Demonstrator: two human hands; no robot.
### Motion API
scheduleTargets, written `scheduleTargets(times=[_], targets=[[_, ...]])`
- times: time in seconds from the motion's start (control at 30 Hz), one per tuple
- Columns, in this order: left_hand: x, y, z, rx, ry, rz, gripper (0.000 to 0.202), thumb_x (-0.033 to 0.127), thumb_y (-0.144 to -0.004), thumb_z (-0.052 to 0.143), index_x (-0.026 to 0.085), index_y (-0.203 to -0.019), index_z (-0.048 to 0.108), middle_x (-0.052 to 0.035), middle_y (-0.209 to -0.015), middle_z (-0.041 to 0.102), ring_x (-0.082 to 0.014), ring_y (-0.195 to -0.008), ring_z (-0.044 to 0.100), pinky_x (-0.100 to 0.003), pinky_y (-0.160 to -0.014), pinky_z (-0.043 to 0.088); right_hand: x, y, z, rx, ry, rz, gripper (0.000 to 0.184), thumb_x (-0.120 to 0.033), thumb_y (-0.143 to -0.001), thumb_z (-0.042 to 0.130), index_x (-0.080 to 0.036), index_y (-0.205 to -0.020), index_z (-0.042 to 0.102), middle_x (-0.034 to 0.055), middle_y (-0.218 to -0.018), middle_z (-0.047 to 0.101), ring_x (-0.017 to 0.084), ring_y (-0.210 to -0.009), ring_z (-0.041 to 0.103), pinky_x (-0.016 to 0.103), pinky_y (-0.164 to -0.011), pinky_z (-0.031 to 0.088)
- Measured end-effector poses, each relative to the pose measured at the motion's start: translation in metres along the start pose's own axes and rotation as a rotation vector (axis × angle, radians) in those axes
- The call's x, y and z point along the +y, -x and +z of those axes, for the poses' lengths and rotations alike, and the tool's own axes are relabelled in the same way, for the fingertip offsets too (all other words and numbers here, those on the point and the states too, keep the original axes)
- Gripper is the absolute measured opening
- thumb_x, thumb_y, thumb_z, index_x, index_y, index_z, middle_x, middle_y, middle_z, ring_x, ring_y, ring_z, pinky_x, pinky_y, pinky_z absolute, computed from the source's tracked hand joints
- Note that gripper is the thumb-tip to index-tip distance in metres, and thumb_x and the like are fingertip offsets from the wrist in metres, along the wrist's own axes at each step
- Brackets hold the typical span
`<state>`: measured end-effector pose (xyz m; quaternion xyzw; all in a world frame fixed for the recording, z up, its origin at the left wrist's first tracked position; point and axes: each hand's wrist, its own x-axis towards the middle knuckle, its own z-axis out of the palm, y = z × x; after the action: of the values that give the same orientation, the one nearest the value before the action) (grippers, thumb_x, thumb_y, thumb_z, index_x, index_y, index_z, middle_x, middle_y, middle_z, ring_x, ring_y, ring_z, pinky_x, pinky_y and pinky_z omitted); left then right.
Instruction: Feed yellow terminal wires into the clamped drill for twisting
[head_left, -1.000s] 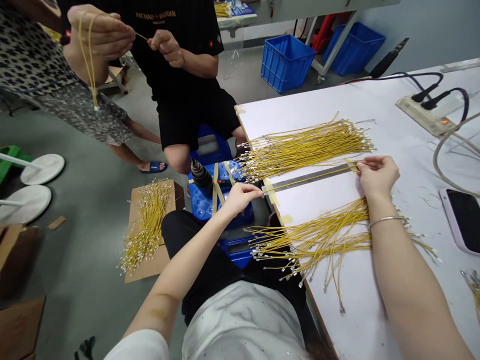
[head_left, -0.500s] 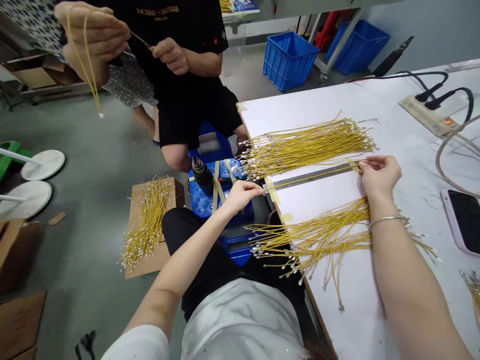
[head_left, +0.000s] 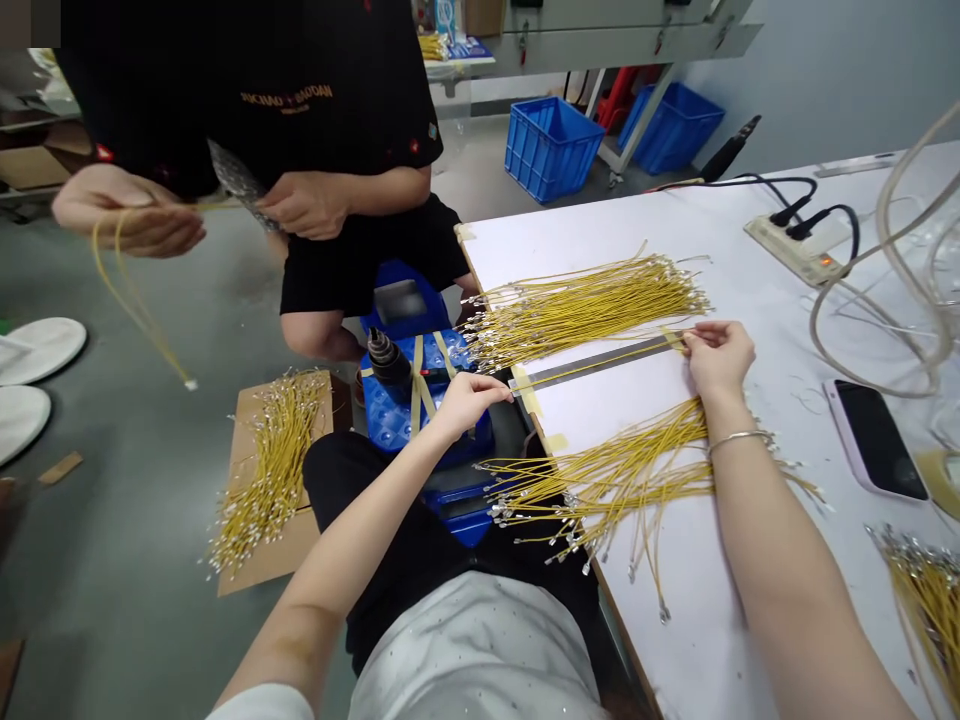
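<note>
A yellow wire is stretched straight along a steel ruler that is taped to the table. My left hand pinches one end of the wire just off the table's edge. At the ruler's other end, my right hand pinches the opposite end, close to a strip of tape. Beyond the ruler lies a neat pile of yellow wires with metal terminals. A looser bunch of yellow wires spreads on the near side, partly under my right forearm and overhanging the edge.
Across from me a person's hands hold a yellow wire. A blue stool bears a dark-handled tool. More wires lie on cardboard on the floor. A power strip, a phone and another wire bundle are on the right.
My view has shifted slightly, while both hands keep the wire stretched along the ruler. The other person's hands have lowered with their wire.
</note>
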<state>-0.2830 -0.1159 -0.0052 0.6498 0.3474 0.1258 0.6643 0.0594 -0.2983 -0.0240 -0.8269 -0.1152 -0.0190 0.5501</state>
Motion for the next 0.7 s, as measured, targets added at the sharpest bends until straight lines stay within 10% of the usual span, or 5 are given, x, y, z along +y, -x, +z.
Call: scheduleTargets(times=[0.43,0.7], targets=[[0.005,0.006,-0.009,-0.017,-0.027,0.057,0.013,0.024,-0.070,0.067,0.017,-0.064,0.076,-0.0036,-0.071,0.074,-0.0181,-0.071,0.063,-0.028,-0.070,0.045,-0.015,0.004,-0.003,-0.032,-0.024,-0.030,0.019,-0.007,-0.073,0.067,-0.014,-0.089,0.058,0.0010,-0.083,0.063,0.008,-0.071,0.059,0.014,-0.053,0.049],[0.008,0.019,-0.045,0.020,-0.011,0.109,0.017,0.030,-0.067,0.069,0.016,-0.065,0.077,-0.0052,-0.072,0.074,-0.0200,-0.075,0.064,-0.030,-0.074,0.047,-0.045,0.013,0.019,-0.061,-0.051,-0.066,0.024,-0.009,-0.068,0.070,-0.013,-0.089,0.060,0.0015,-0.079,0.063,0.010,-0.071,0.061,0.020,-0.061,0.051]])
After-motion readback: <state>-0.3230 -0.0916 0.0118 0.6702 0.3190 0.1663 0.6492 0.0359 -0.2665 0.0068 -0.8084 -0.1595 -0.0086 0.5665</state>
